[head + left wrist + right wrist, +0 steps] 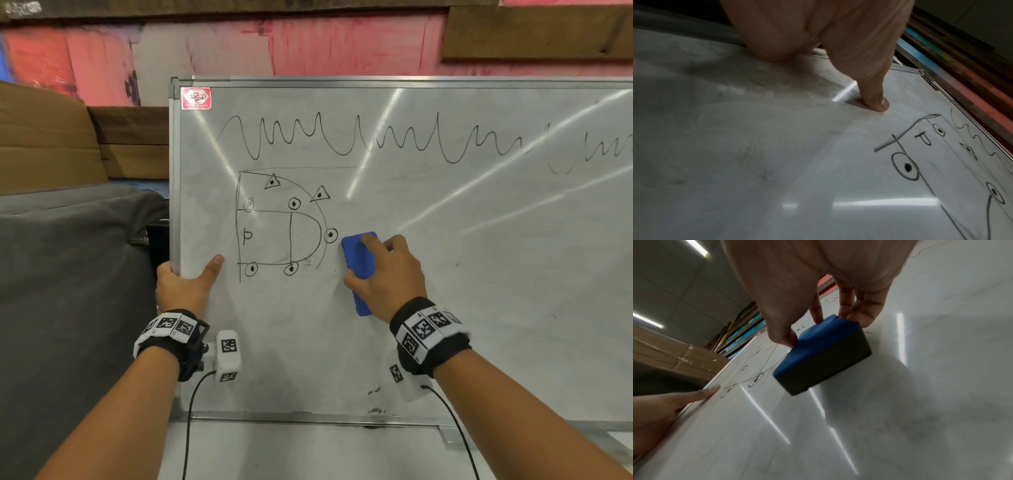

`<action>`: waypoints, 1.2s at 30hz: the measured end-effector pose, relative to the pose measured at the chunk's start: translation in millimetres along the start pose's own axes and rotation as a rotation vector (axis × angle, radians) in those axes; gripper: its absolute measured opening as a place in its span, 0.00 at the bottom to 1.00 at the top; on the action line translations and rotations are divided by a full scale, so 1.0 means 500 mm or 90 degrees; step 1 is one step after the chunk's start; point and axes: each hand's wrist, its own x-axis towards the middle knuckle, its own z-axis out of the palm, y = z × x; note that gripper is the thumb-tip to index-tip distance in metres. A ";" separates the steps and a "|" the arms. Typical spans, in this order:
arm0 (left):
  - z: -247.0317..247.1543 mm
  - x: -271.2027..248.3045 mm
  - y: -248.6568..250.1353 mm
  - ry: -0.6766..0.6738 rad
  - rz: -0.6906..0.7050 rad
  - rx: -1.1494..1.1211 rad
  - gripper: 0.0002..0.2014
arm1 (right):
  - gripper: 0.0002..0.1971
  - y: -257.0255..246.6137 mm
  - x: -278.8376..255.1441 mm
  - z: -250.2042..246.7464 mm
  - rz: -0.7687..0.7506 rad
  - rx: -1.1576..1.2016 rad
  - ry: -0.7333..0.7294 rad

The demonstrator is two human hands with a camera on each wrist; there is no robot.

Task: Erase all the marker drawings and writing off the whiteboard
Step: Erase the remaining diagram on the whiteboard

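A whiteboard (445,274) stands upright before me. A black wavy line (342,140) runs across its top, and below it at the left is a court-like diagram (290,236) with dotted circles and triangles. My right hand (380,267) grips a blue eraser (356,253) with a dark felt face (824,371), pressed on the board just right of the diagram. My left hand (185,284) grips the board's left edge, thumb (877,100) flat on its face beside a dotted circle (905,166).
A grey cushion (68,274) and brown cardboard boxes (41,137) lie left of the board. Behind is a pink wall (239,44). A red sticker (196,98) marks the top left corner. Dark smudges (375,390) sit near the bottom frame (308,418).
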 end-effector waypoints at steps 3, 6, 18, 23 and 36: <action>0.001 0.002 -0.001 -0.001 0.004 0.001 0.50 | 0.31 -0.003 -0.033 0.022 -0.009 -0.013 -0.056; 0.003 0.003 -0.003 -0.006 0.004 0.005 0.49 | 0.31 -0.011 -0.044 0.031 -0.005 -0.008 -0.062; 0.001 0.007 -0.007 -0.015 -0.001 -0.005 0.50 | 0.30 -0.068 0.017 0.018 -0.023 -0.018 -0.057; 0.000 0.008 -0.008 -0.012 0.004 -0.005 0.50 | 0.29 -0.089 0.066 0.003 -0.020 0.008 0.013; -0.002 0.008 -0.005 -0.025 -0.008 -0.012 0.52 | 0.30 -0.095 0.165 -0.053 0.065 0.043 0.084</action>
